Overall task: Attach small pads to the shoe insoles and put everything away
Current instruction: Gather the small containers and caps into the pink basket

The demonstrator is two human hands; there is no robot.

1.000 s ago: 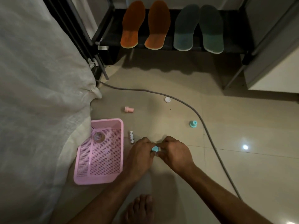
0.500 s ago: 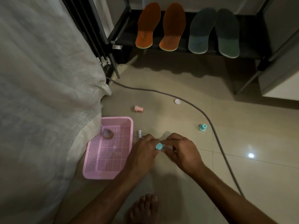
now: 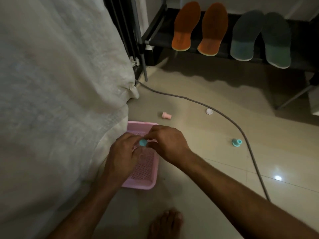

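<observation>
Both hands meet over the pink basket [image 3: 148, 180], which lies on the floor beside a pale cloth [image 3: 60, 100]. The left hand [image 3: 124, 152] has its fingers curled, and its thumb and forefinger pinch a small teal cap [image 3: 143, 142]. The right hand [image 3: 166, 144] comes in from the other side with curled fingers whose tips close on the same cap, so the piece is held between the two hands just above the basket's far end. How the right fingertips lie on the cap is partly hidden by the knuckles.

Beyond the hands, on the floor, lies a pink plug [image 3: 166, 115], and further right a white disc [image 3: 209, 111] just beside a grey cable [image 3: 241, 130]. To the right of the hands, well apart, a teal spool [image 3: 236, 142] stands near the cable. Far ahead, two orange insoles [image 3: 200, 28] and two grey-green insoles [image 3: 260, 38] rest on a dark rack [image 3: 160, 37]. A bare foot [image 3: 165, 225] shows below the arms.
</observation>
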